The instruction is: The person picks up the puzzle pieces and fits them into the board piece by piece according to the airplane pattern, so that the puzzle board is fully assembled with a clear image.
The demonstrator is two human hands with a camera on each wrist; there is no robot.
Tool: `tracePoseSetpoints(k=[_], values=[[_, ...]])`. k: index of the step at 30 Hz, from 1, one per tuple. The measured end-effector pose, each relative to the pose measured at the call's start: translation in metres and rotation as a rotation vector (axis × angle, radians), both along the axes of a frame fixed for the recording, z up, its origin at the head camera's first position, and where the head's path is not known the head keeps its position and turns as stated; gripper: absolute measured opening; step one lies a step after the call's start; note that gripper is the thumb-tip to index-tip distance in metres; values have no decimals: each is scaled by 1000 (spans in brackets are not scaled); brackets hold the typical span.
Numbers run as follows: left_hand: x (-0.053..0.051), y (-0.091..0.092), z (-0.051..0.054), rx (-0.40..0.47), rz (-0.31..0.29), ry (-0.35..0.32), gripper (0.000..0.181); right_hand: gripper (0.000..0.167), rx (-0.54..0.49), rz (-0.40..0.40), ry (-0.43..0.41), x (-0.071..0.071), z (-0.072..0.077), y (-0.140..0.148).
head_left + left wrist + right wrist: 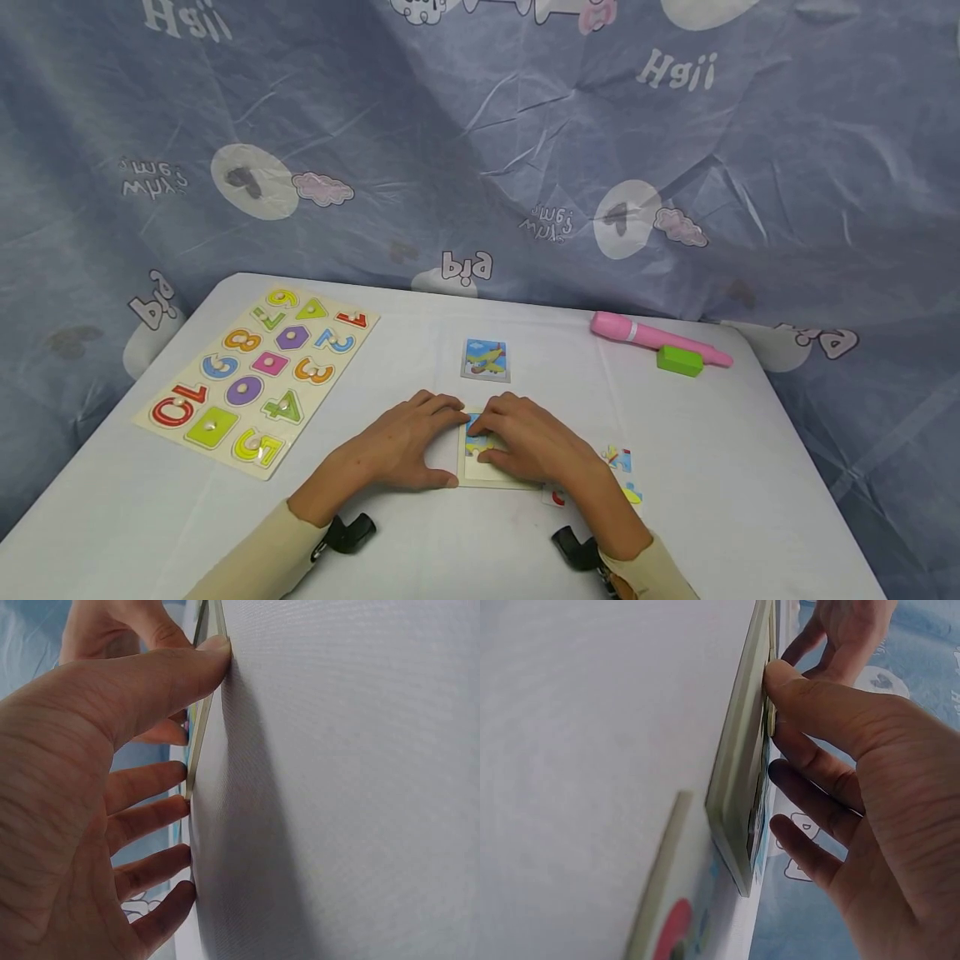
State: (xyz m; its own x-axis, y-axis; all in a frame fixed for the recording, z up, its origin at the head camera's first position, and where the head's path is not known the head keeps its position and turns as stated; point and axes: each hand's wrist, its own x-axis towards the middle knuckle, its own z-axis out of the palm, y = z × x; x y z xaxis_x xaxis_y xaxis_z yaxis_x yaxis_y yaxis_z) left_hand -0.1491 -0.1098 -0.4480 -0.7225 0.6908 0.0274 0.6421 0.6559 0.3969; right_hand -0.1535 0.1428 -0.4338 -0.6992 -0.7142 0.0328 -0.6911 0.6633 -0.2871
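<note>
A small puzzle tray (498,483) with a pale rim lies on the white table. My left hand (405,442) rests at its left side; the thumb touches the near left corner and the other fingers extend fairly straight, as the left wrist view shows. Over the tray, my right hand (528,437) pinches a puzzle piece (477,447) with blue and yellow print between thumb and index finger, at the tray's left part. The right hand covers much of the tray's far side. Behind it lies a small airplane picture card (486,360).
Loose puzzle pieces (618,458) lie right of the tray, partly behind the right forearm. A number-and-shape board (262,367) lies at the left. At the far right are a pink pen-like stick (637,332) and a green block (679,361). A patterned curtain (480,150) hangs behind.
</note>
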Motion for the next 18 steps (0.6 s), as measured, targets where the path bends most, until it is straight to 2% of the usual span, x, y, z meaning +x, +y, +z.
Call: tracePoseSetpoints(k=[18], values=[[0,0,1,1,1,-7,78,32,2,-4,0,1,2,0]])
